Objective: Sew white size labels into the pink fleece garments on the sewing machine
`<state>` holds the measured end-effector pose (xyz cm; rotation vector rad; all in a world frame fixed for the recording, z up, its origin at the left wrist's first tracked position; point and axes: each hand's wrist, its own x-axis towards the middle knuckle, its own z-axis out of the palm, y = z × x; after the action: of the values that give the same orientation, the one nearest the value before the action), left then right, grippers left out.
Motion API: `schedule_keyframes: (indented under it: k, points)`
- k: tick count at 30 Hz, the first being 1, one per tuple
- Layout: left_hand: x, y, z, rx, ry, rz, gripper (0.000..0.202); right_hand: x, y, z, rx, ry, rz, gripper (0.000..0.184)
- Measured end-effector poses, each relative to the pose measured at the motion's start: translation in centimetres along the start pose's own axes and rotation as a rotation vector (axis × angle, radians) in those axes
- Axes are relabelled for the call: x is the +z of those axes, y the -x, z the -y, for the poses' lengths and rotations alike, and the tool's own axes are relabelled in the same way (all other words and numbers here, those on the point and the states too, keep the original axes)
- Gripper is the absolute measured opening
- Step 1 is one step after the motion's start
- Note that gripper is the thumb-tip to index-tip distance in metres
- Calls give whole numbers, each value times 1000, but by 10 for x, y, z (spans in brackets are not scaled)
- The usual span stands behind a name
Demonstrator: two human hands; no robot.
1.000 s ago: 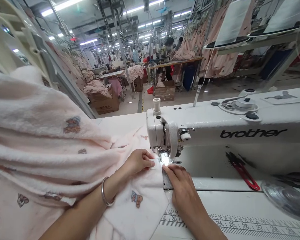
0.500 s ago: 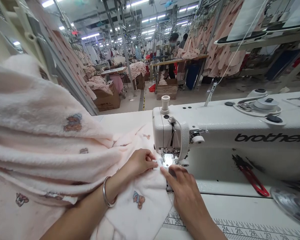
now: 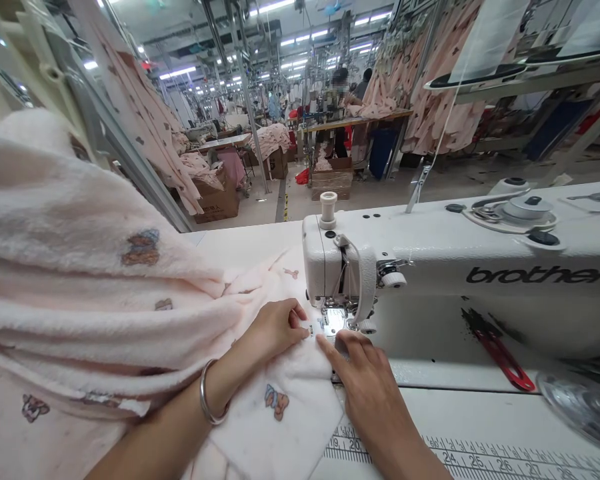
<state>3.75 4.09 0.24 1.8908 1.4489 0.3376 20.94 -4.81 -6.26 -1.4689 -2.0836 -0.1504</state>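
Label (image 3: 313,329), small and white with dark marks, is lying on pale pink plush fabric (image 3: 305,397), just left of the brightly lit needle area of a white sewing machine (image 3: 315,260). Left hand (image 3: 279,327) is reaching over the fabric, its thumb tip touching the left end of the label; a finger is bending close above the thumb. Whether this grip is pinching the label or only pressing on it: cannot tell. Silver bangle (image 3: 205,395) is circling the left wrist. Right hand (image 3: 371,373) is lying palm down, its leftmost digit pointing toward the label and resting just beside its lower edge; that digit is standing apart from the other fingers. Fabric, printed with small bears, is spreading under the left forearm and heaping in folds at far left. Printed ruler scale (image 3: 490,461) is running along the table (image 3: 460,412), the right hand partly covering it. Red-handled snips (image 3: 505,357) are lying below the machine's arm, well apart from both hands.
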Motion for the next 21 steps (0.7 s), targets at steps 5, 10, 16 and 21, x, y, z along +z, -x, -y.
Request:
schedule_keyframes:
  k: [5, 10, 16, 21]
  points:
    - [0, 22, -6, 338, -311, -81, 27, 2, 1, -1, 19, -3, 47, 64]
    - [6, 47, 4, 678, -657, 75, 46, 5, 3, -2, 31, -6, 40, 68]
    - [7, 51, 17, 701, -695, 74, 52, 2, 5, -2, 44, -55, 61, 69]
    - [7, 50, 20, 707, -728, 53, 53, -1, 6, -9, 21, -57, 95, 70]
